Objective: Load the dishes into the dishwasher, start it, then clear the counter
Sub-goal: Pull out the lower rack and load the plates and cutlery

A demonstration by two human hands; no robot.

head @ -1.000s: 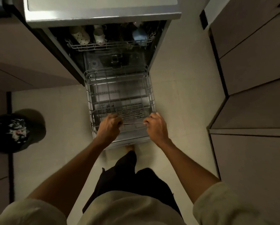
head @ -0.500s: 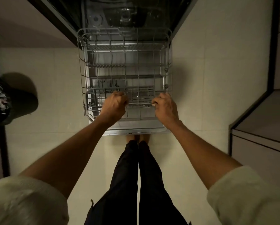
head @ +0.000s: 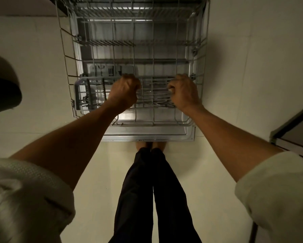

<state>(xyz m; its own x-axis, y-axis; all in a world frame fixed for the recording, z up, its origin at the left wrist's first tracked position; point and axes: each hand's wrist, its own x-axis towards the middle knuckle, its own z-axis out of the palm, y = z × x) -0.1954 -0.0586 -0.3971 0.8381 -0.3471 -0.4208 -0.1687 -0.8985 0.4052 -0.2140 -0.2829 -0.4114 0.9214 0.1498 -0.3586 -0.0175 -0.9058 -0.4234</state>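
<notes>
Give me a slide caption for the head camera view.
Both hands, left and right, grip the front of the empty lower dishwasher rack, pulled out over the open door.

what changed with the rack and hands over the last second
The lower rack has slid out over the open door, toward the person. The left hand and right hand keep their grip on its front rail. The rack stays without dishes.

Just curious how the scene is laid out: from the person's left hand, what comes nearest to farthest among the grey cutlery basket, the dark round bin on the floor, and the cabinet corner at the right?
1. Grey plastic cutlery basket, under the left hand.
2. Dark round bin, far left.
3. Cabinet corner, far right.
</notes>
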